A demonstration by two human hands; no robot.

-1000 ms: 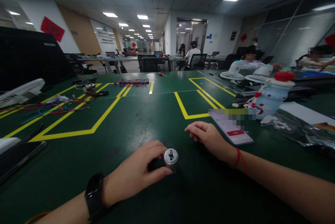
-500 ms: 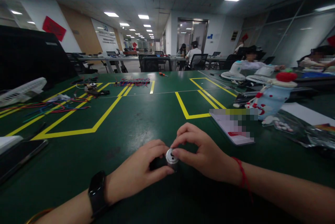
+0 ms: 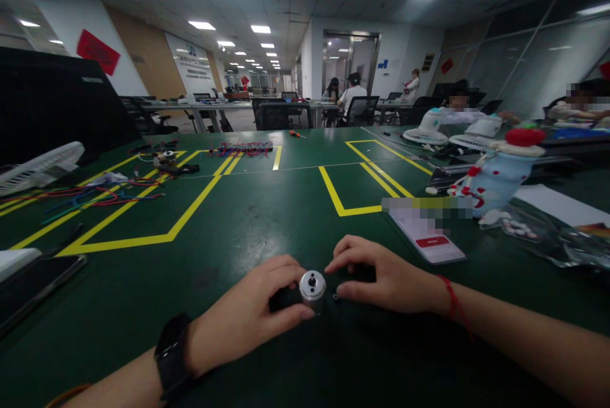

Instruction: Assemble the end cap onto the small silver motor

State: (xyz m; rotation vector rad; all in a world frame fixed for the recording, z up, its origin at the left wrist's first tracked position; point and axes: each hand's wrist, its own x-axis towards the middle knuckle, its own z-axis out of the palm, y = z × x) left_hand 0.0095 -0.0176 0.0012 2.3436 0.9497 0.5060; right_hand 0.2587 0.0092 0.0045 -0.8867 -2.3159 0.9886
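A small silver electric motor [image 3: 312, 297] stands upright on the green table, its top face with a dark centre and two dark holes. My left hand [image 3: 255, 306], with a black watch on the wrist, wraps round its left side, fingers behind and thumb in front. Just right of the motor is my right hand [image 3: 381, 278], a red string on its wrist. Its index finger and thumb are apart, with nothing gripped between them. A tiny dark metal piece [image 3: 335, 297] lies by the right thumb tip; its exact kind is too small to tell.
A phone-like flat panel [image 3: 426, 239] lies beyond my right hand, near a blue bottle [image 3: 505, 173] with a red top. Loose wires [image 3: 112, 195] and a dark phone [image 3: 40, 287] are at left. A screwdriver [image 3: 298, 135] lies far off. People sit beyond.
My right hand has drawn back to the right from the motor's top, uncovering it. The tiny metal piece now shows by the thumb. The left hand keeps its hold.
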